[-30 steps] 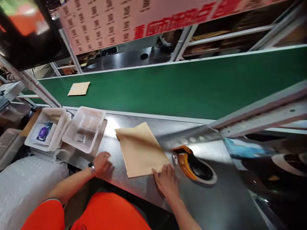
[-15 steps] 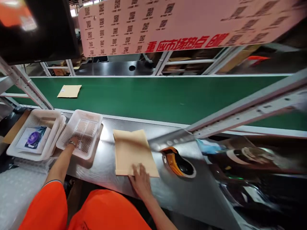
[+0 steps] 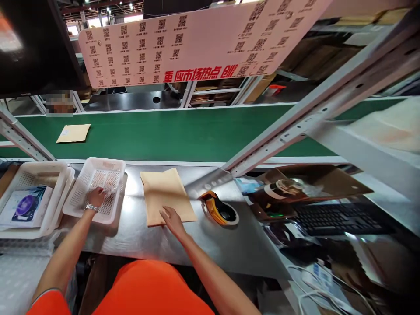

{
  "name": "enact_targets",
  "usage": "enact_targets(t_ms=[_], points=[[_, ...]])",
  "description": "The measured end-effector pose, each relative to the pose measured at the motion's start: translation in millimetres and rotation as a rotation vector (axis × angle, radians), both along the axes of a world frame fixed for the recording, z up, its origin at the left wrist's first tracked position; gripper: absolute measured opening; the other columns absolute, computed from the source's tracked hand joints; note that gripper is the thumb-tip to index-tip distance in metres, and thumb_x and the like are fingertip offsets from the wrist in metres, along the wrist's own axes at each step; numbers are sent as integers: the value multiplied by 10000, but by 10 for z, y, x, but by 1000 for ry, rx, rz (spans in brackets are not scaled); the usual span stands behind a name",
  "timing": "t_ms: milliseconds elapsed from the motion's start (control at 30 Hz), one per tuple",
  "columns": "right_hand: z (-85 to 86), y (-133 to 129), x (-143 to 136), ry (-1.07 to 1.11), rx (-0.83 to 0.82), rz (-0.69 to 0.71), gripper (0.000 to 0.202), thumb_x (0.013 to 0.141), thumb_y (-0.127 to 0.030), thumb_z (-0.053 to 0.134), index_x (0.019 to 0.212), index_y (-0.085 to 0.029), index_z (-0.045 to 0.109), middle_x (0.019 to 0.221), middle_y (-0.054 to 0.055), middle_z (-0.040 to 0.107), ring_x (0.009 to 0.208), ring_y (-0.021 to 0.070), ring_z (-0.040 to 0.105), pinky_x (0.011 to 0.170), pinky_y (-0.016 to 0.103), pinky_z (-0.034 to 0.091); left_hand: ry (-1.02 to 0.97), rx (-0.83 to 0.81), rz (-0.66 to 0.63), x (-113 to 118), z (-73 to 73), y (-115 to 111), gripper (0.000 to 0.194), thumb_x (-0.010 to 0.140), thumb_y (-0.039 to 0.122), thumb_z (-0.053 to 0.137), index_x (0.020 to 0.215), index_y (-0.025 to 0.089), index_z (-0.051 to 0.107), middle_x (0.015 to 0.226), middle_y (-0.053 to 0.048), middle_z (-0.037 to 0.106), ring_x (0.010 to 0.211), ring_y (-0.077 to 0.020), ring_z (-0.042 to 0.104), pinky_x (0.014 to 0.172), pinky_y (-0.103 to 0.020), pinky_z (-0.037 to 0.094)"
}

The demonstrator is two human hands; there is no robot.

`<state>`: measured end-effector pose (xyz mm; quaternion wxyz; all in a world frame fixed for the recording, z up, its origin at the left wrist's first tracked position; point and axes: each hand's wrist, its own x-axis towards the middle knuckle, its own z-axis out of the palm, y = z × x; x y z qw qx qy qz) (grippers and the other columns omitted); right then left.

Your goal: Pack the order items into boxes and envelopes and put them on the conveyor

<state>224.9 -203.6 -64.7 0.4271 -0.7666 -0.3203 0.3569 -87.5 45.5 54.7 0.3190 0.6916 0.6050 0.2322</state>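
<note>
My left hand (image 3: 96, 197), with a metal watch at the wrist, is inside a white perforated basket (image 3: 77, 205). Its fingers are closed on what looks like a small clear plastic bag (image 3: 109, 188); the contents are too small to make out. My right hand (image 3: 173, 220) rests with fingers extended on the lower edge of a tan padded envelope (image 3: 167, 190), which lies flat on the metal table (image 3: 131, 236). Just right of the envelope sits an orange and black tape dispenser (image 3: 219, 209).
At left, stacked white baskets (image 3: 61, 188) hold a box with a purple picture (image 3: 28, 208). Beyond the table runs a green conveyor belt (image 3: 164, 135) carrying another envelope (image 3: 74, 133). A slanted metal post (image 3: 278, 127), a keyboard (image 3: 331, 218) and an open carton (image 3: 331, 181) are at right.
My left hand has lifted slightly within the basket, and a clear plastic bag now shows at its fingers. My right hand stays on the envelope. The view has turned to the right.
</note>
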Motion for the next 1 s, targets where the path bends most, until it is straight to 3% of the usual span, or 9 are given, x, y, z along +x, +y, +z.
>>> enact_targets(t_ms=[100, 200, 267, 367, 467, 533, 700, 1000], points=[[245, 63, -263, 264, 125, 61, 721, 839, -811, 749, 1265, -236, 841, 1323, 159, 821, 1225, 343, 755, 1057, 508, 616, -155, -45, -67, 499, -54, -489, 202, 939, 325, 767, 807, 178, 727, 786, -63, 762, 768, -213, 720, 745, -308, 546], [494, 63, -504, 529, 272, 67, 730, 720, -802, 883, 1170, -228, 855, 1207, 118, 856, 1109, 320, 776, 960, 457, 634, -339, -136, -146, 996, -181, -1043, 240, 897, 398, 789, 807, 183, 734, 784, -45, 775, 727, -190, 697, 702, -286, 540], [619, 34, -555, 545, 293, 4, 708, 641, -806, 925, 1015, -208, 856, 1042, 99, 873, 985, 310, 782, 897, 439, 632, -450, -215, -166, 1225, -248, -1348, 278, 854, 434, 828, 777, 190, 719, 750, -26, 759, 699, -175, 675, 681, -272, 523], [705, -62, -455, 544, 259, -123, 683, 611, -838, 900, 853, -205, 815, 846, 83, 851, 814, 297, 770, 754, 411, 615, -482, -349, -192, 1386, -298, -1646, 336, 798, 474, 895, 757, 193, 716, 726, -23, 746, 689, -173, 679, 667, -265, 512], [710, -215, -291, 620, 239, -177, 607, 634, -788, 881, 803, -213, 785, 830, 93, 850, 764, 284, 771, 693, 381, 592, -397, -578, -353, 1448, -333, -1803, 310, 746, 430, 945, 769, 176, 768, 729, -53, 773, 644, -184, 697, 611, -265, 498], [702, -334, -219, 671, 220, -182, 537, 647, -731, 876, 775, -221, 766, 846, 95, 855, 785, 281, 782, 700, 368, 589, -343, -651, -383, 1507, -372, -1877, 263, 756, 386, 935, 799, 162, 803, 730, -70, 789, 615, -183, 702, 567, -256, 477], [685, -647, -206, 741, 193, -170, 401, 743, -618, 842, 887, -246, 800, 972, 77, 877, 934, 285, 814, 791, 371, 623, -374, -581, -133, 1722, -470, -2017, 268, 796, 373, 921, 862, 132, 823, 830, -113, 834, 615, -177, 727, 527, -243, 490], [629, -898, -228, 792, 257, -265, 528, 634, -619, 989, 918, -200, 836, 985, 108, 871, 936, 252, 800, 810, 348, 637, -510, -605, 5, 1947, -465, -2210, 305, 781, 328, 949, 935, 90, 837, 888, -139, 848, 592, -151, 711, 523, -235, 526]])
